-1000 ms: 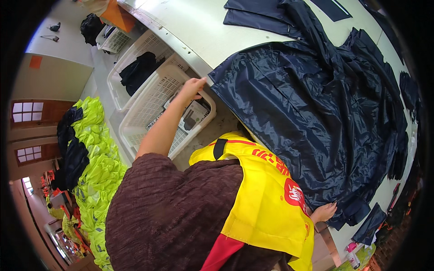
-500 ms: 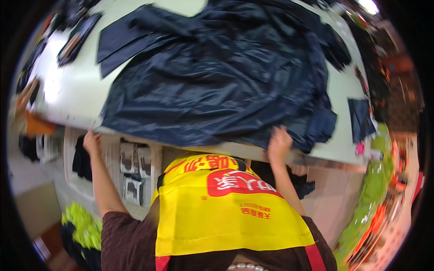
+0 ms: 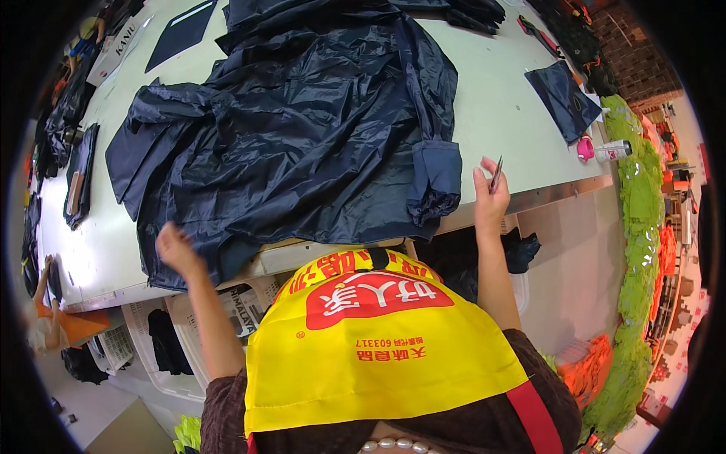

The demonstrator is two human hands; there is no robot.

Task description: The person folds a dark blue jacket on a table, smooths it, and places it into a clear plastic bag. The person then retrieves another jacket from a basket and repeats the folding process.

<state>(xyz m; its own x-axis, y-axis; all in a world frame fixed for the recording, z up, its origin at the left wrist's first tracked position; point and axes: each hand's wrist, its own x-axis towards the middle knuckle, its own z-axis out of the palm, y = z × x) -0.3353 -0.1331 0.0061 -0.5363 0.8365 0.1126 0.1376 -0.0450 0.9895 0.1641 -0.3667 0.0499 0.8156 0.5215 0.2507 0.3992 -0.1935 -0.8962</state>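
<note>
A shiny dark navy jacket point(image 3: 302, 144) lies spread and wrinkled on the pale table, its hem near the front edge. One sleeve with a gathered cuff point(image 3: 435, 181) lies down its right side. My left hand point(image 3: 180, 251) is over the jacket's lower left part, smeared by motion, so its grip on the cloth is unclear. To the right of the cuff, my right hand point(image 3: 490, 193) is raised off the jacket at the table's front edge. A slim, dark, pointed tool point(image 3: 496, 174) is held between its thumb and fingers.
The white table point(image 3: 499, 113) carries a dark folded pouch point(image 3: 563, 102), a pink item point(image 3: 584, 149) and a small cylinder point(image 3: 612, 150) at right. White baskets point(image 3: 181, 333) stand under its front edge. Lime-green garments point(image 3: 635, 227) are heaped along the right. Another person's arm point(image 3: 41, 284) shows far left.
The view has swung right. My right hand has let go of the hem and lifted away to the right, the tool now showing. My left hand has moved from the hem's corner over the cloth.
</note>
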